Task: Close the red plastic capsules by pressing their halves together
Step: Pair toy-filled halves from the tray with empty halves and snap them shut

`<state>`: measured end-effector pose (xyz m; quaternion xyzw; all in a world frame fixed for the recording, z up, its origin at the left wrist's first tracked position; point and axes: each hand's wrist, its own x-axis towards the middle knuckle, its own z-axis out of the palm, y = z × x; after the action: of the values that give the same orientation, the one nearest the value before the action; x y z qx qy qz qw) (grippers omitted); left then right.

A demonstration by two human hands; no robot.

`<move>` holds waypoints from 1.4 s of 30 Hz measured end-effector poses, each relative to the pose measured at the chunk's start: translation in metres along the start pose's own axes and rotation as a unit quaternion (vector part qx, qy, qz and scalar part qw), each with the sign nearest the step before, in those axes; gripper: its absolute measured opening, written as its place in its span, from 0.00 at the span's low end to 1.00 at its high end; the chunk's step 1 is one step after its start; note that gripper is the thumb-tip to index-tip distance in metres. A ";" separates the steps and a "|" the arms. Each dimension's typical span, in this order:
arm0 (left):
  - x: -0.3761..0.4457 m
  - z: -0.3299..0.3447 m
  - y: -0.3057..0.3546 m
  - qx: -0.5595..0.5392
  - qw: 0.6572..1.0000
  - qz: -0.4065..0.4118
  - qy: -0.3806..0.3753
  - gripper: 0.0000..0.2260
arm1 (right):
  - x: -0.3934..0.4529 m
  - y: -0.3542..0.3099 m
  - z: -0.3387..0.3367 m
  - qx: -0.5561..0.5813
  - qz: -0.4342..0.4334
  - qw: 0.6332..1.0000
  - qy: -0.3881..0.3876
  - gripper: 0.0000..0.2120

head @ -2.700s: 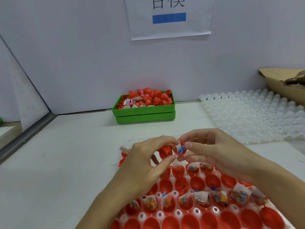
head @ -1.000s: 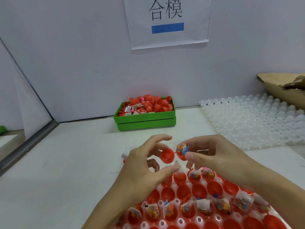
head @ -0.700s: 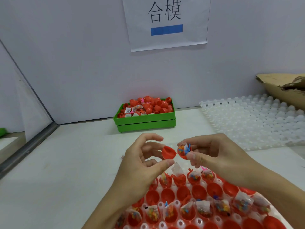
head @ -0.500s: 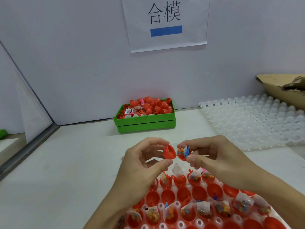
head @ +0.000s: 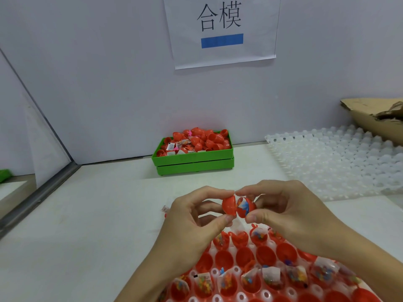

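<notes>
In green bin (head: 194, 163): red capsules (head: 202, 139)

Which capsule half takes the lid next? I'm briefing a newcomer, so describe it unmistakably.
Start at the white dimpled tray of open red halves nearest the camera, then look just above its far edge, where two hands meet. The right hand pinches a red plastic capsule half showing a white packet with colourful bits. Unlike the halves in the tray, it is lifted, beside the empty red cap in the left hand.

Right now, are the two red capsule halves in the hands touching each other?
Touching. The head view shows the empty half in the left hand meeting the filled half in the right hand at their rims, not yet fully closed.
</notes>
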<state>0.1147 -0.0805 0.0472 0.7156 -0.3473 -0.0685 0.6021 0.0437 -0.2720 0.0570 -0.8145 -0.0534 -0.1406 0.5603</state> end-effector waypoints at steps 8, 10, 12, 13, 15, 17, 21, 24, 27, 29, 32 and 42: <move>-0.001 0.004 -0.001 0.011 1.000 0.007 -0.001 0.19 | -0.001 -0.004 0.000 -0.002 -0.002 1.000 0.004 0.15; -0.001 0.005 -0.001 0.011 1.000 0.008 0.000 0.19 | -0.002 -0.005 -0.001 -0.015 -0.016 1.000 0.001 0.13; -0.002 0.006 -0.001 0.011 1.000 0.006 0.001 0.19 | -0.002 -0.005 -0.001 -0.027 -0.034 0.999 0.001 0.11; -0.002 0.006 -0.001 0.008 1.000 0.004 0.001 0.19 | -0.002 -0.005 -0.001 -0.033 -0.044 0.998 0.002 0.11; -0.002 0.006 -0.001 0.002 1.000 0.001 -0.002 0.19 | -0.002 -0.005 -0.002 -0.054 -0.062 0.997 -0.002 0.11; -0.002 0.007 0.000 -0.003 1.000 -0.001 -0.003 0.18 | -0.002 -0.004 -0.003 -0.086 -0.086 0.993 -0.005 0.13; -0.002 0.006 0.000 -0.015 1.000 0.003 0.008 0.16 | -0.002 0.000 -0.002 -0.132 -0.119 0.984 -0.012 0.11; -0.002 0.005 0.002 -0.026 1.000 0.011 0.005 0.15 | -0.002 0.003 -0.001 -0.134 -0.123 0.983 -0.004 0.09; -0.002 0.005 0.003 -0.025 1.000 0.018 -0.005 0.15 | -0.003 0.002 -0.001 -0.114 -0.108 0.988 0.007 0.09; -0.002 0.005 0.004 -0.024 0.999 0.022 -0.014 0.15 | -0.004 0.000 -0.001 -0.095 -0.095 0.991 0.007 0.08; -0.003 0.004 0.005 -0.026 0.999 0.023 -0.013 0.14 | -0.004 -0.001 -0.001 -0.072 -0.079 0.994 0.009 0.07; -0.003 0.011 0.001 0.045 0.998 0.027 0.040 0.12 | -0.005 0.001 0.001 -0.129 -0.099 0.986 -0.020 0.09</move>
<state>0.1063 -0.0872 0.0441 0.7343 -0.3452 -0.0082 0.5845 0.0393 -0.2709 0.0544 -0.8733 -0.1266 -0.1850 0.4325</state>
